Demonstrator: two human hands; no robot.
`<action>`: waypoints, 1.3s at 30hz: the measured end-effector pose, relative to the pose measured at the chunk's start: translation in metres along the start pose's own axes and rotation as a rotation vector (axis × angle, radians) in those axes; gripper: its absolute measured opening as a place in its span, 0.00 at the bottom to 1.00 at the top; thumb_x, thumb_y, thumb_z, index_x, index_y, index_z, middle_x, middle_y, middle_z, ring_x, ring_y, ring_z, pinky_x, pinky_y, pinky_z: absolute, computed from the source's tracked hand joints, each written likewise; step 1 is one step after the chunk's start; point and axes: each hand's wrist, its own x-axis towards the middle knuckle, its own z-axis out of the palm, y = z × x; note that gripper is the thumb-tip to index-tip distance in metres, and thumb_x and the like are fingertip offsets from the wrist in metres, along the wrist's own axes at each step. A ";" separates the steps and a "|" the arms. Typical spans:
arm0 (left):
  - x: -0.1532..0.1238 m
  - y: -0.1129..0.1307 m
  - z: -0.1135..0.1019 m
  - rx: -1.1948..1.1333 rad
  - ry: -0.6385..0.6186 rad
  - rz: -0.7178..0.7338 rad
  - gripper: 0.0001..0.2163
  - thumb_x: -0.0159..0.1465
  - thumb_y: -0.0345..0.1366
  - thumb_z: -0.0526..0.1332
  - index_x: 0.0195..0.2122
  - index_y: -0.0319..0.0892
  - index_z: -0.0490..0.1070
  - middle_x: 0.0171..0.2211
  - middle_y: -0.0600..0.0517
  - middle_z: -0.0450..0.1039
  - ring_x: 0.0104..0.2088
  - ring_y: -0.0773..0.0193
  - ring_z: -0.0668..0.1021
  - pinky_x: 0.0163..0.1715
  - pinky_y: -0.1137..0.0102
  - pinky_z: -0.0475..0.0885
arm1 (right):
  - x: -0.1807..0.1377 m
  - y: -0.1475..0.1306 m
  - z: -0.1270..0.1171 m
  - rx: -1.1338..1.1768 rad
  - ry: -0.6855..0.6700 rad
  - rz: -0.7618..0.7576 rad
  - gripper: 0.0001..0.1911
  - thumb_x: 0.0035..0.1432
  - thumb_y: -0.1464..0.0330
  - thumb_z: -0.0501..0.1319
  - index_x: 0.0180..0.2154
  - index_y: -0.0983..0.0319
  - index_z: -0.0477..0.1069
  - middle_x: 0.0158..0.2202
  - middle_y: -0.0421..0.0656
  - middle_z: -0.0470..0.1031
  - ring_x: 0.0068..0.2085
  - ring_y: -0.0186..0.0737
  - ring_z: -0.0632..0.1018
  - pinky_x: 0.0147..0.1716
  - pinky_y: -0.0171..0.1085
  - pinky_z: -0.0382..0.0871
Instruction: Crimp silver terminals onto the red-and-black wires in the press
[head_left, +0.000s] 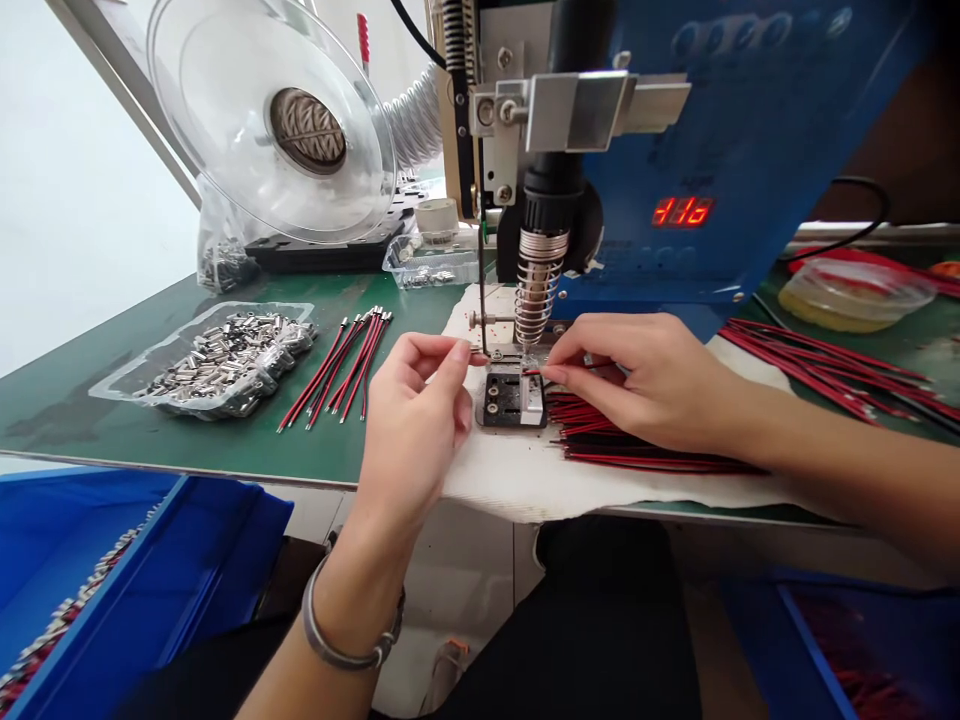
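My right hand [637, 375] pinches a thin red-and-black wire [531, 372], its end at the small black-and-silver jig [512, 400] below the soldering iron tip. Opposite it, my left hand [424, 405] has thumb and forefinger pressed together just left of the jig; whatever they hold is too small to make out. The soldering iron [541, 270], wrapped in a spring, points down over the jig. Under my right hand lies a bundle of red and black wires [600, 450] on a white cloth [517, 490].
Left on the green table [330, 450] are a clear tray [120, 390] of small metal connectors and several wires with metal ends [345, 365]. Behind stands a clear round extraction hood [217, 130]. A blue machine [675, 150] fills the back right. Blue bins [217, 580] sit below the table.
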 end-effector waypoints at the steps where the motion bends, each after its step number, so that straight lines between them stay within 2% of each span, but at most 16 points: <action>1: -0.001 0.000 -0.001 -0.011 0.012 -0.006 0.09 0.64 0.36 0.71 0.33 0.41 0.71 0.33 0.54 0.77 0.17 0.77 0.65 0.13 0.77 0.56 | 0.000 0.000 0.000 0.004 0.006 -0.007 0.09 0.70 0.66 0.61 0.37 0.59 0.77 0.32 0.41 0.81 0.29 0.37 0.76 0.31 0.37 0.65; 3: -0.002 0.001 -0.002 0.019 -0.001 0.002 0.09 0.64 0.37 0.73 0.33 0.41 0.74 0.32 0.54 0.77 0.18 0.77 0.63 0.15 0.76 0.55 | 0.000 0.000 0.001 0.010 0.024 -0.023 0.09 0.70 0.67 0.60 0.37 0.60 0.77 0.32 0.41 0.81 0.30 0.37 0.76 0.31 0.37 0.65; 9: -0.003 0.000 -0.005 0.183 -0.168 0.026 0.10 0.64 0.43 0.75 0.35 0.43 0.81 0.27 0.56 0.74 0.22 0.73 0.63 0.20 0.73 0.56 | -0.001 -0.001 0.000 0.024 0.032 -0.031 0.08 0.70 0.68 0.61 0.36 0.60 0.77 0.28 0.39 0.78 0.25 0.35 0.71 0.29 0.38 0.62; 15: -0.002 0.000 -0.003 0.209 -0.167 0.017 0.10 0.64 0.44 0.75 0.35 0.43 0.81 0.27 0.54 0.74 0.23 0.70 0.64 0.23 0.70 0.58 | 0.001 -0.001 0.001 0.026 0.018 -0.015 0.09 0.69 0.67 0.60 0.36 0.59 0.76 0.27 0.39 0.76 0.24 0.35 0.69 0.27 0.38 0.60; 21: -0.005 0.002 0.000 0.271 -0.128 0.028 0.09 0.64 0.42 0.74 0.34 0.43 0.80 0.24 0.56 0.69 0.23 0.69 0.62 0.24 0.70 0.58 | 0.001 -0.002 0.001 0.008 0.032 -0.028 0.09 0.69 0.68 0.60 0.35 0.60 0.76 0.27 0.39 0.76 0.24 0.35 0.69 0.27 0.37 0.60; 27: -0.005 0.002 -0.001 0.263 -0.127 0.016 0.08 0.64 0.41 0.74 0.33 0.43 0.81 0.24 0.56 0.68 0.24 0.69 0.62 0.24 0.71 0.58 | 0.000 -0.002 0.001 0.013 0.018 0.000 0.09 0.70 0.67 0.60 0.36 0.59 0.77 0.29 0.40 0.79 0.26 0.36 0.72 0.29 0.37 0.63; 39: -0.004 0.001 0.001 0.290 -0.098 0.027 0.09 0.63 0.41 0.73 0.33 0.43 0.80 0.27 0.54 0.72 0.23 0.69 0.63 0.23 0.71 0.57 | 0.001 -0.004 0.002 0.001 0.033 0.007 0.10 0.70 0.66 0.60 0.35 0.59 0.76 0.30 0.41 0.80 0.28 0.37 0.75 0.30 0.37 0.64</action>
